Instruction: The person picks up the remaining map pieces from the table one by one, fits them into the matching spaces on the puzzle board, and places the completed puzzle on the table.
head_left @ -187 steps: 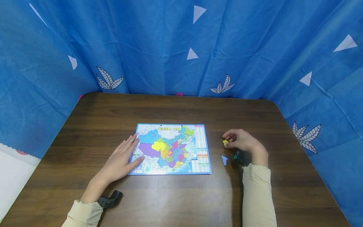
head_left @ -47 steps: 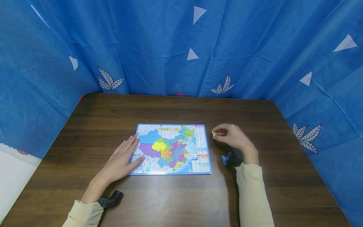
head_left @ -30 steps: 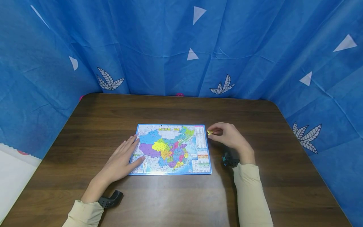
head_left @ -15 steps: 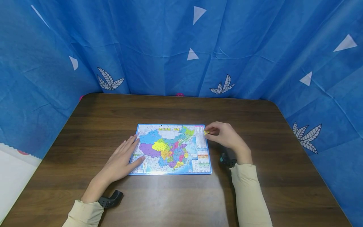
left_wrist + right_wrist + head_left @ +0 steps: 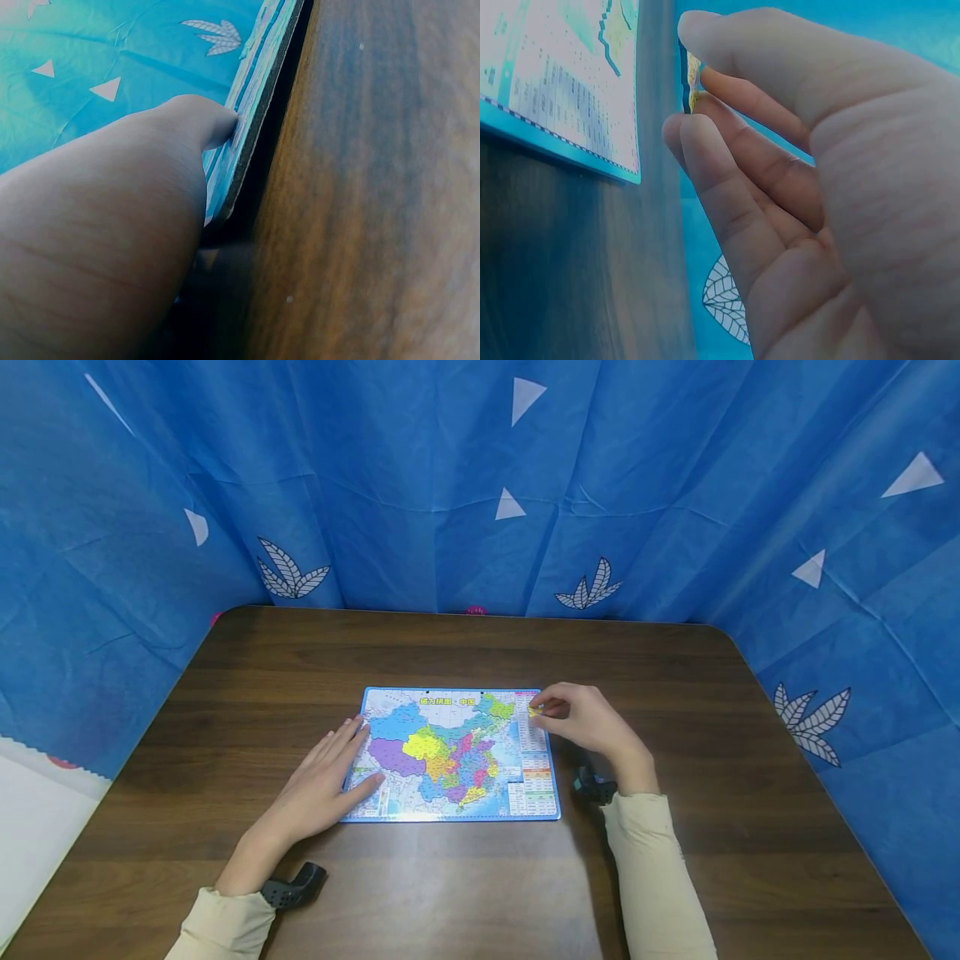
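A map puzzle board (image 5: 450, 817) with a blue border and coloured regions lies on the table. My left hand (image 5: 321, 787) rests on its left edge with fingers straight; in the left wrist view the thumb (image 5: 217, 124) lies on the board's edge. My right hand (image 5: 592, 722) pinches a small yellow puzzle piece (image 5: 534, 712) between thumb and fingertips over the board's upper right text column. In the right wrist view the puzzle piece (image 5: 693, 71) stands on edge in the pinch, its dark rim showing. The small blue piece seen earlier is hidden behind the right wrist device.
Black wrist devices sit at the left wrist (image 5: 294, 887) and the right wrist (image 5: 595, 787). The brown wooden table (image 5: 435, 885) runs back to a blue curtain (image 5: 420, 485) with white triangles and leaves. A white surface (image 5: 37, 835) shows at the far left.
My right hand has lifted the yellow puzzle piece from beside the blue one and carried it left, over the board's right part. The left hand and the board have stayed put.
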`<state>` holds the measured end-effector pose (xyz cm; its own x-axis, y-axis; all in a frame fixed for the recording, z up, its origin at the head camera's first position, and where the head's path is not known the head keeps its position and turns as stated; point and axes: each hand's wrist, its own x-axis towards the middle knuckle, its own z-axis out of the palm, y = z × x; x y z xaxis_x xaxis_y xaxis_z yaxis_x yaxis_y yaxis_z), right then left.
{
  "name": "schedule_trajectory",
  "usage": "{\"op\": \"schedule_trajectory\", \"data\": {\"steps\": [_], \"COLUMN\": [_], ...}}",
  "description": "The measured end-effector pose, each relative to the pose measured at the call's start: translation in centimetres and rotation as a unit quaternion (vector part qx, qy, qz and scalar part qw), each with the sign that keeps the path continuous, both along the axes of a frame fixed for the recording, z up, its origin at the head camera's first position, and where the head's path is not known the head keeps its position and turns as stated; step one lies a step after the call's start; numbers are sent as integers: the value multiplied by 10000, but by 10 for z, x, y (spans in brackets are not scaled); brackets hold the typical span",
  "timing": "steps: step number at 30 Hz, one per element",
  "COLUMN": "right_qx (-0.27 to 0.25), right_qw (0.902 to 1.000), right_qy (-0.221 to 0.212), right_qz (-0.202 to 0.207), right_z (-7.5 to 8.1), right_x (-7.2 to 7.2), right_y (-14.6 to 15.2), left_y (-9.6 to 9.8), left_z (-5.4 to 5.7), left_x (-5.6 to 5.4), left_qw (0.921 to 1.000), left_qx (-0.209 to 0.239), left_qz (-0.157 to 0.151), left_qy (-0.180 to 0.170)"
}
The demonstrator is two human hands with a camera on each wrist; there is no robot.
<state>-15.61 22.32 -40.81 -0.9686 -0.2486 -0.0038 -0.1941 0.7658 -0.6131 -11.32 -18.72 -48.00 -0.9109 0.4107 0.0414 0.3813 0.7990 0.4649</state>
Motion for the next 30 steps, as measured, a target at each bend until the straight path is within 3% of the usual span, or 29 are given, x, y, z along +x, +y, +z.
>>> {"op": "schedule_trajectory", "data": {"steps": [17,30], "right_qx": [71,81], "right_qw": [9999,9989], "right_qy": [43,184], "right_qz": [65,429], "right_z": [-1,-2], "right_x": [0,-1], "right_y": [-15,-27], "left_y": [-1,0], "left_z": [-1,0], "left_x": [0,0], "left_qw": [10000,10000], "left_qx": [25,8], "left_qz": [-19,-14], "left_qy": [-6,-21]}}
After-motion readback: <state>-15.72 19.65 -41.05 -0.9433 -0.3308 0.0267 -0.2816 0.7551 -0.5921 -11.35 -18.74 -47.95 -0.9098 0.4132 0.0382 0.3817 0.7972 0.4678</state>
